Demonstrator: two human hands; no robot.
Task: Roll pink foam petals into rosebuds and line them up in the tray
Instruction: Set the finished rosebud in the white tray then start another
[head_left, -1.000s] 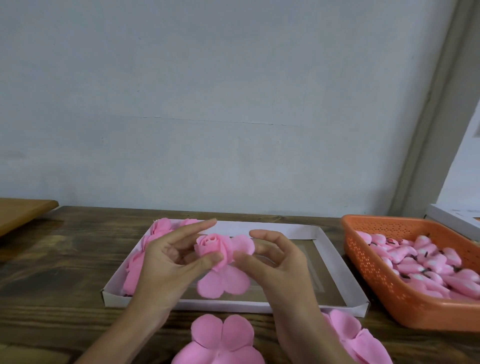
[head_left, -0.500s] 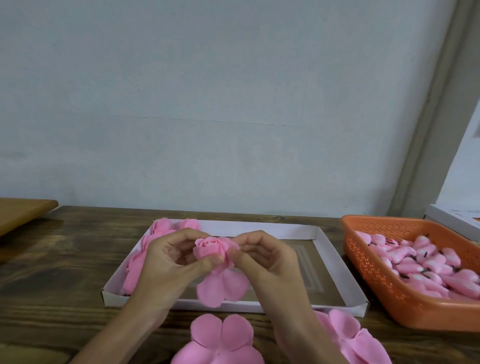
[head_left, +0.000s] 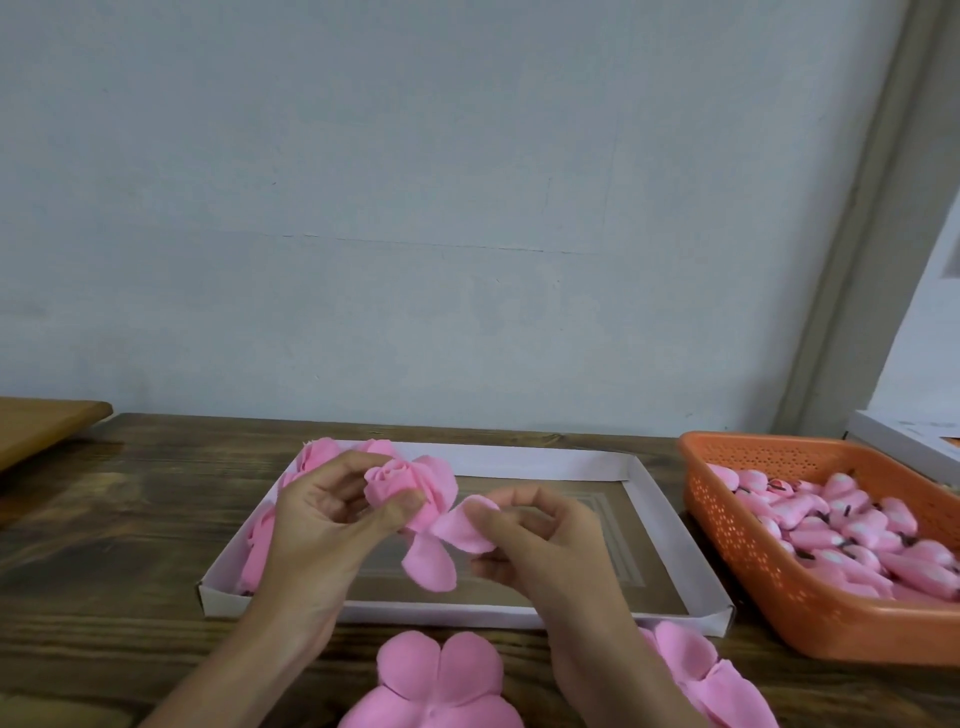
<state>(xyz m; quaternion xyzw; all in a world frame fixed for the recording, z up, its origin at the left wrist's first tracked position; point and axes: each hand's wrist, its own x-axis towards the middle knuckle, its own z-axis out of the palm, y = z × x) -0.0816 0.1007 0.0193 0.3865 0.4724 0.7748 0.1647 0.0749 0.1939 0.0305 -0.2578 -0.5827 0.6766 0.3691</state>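
Above the white cardboard tray (head_left: 670, 525), my left hand (head_left: 322, 519) grips a half-rolled pink foam rosebud (head_left: 400, 483) between thumb and fingers. Loose petals hang from the bud's base. My right hand (head_left: 540, 545) pinches one of those loose petals (head_left: 462, 530), pulled out to the right of the bud. Finished pink rosebuds (head_left: 317, 457) lie along the tray's left side, partly hidden behind my left hand.
Flat pink foam petal pieces (head_left: 441, 680) lie on the wooden table at the near edge, with more petal pieces (head_left: 696, 675) to the right. An orange perforated basket (head_left: 769, 566) with several pink buds stands at the right. A white box (head_left: 904, 441) sits behind it.
My right hand has drawn away to the right and down, pulling one petal out from the bud. My left hand has lifted and turned the bud a little.
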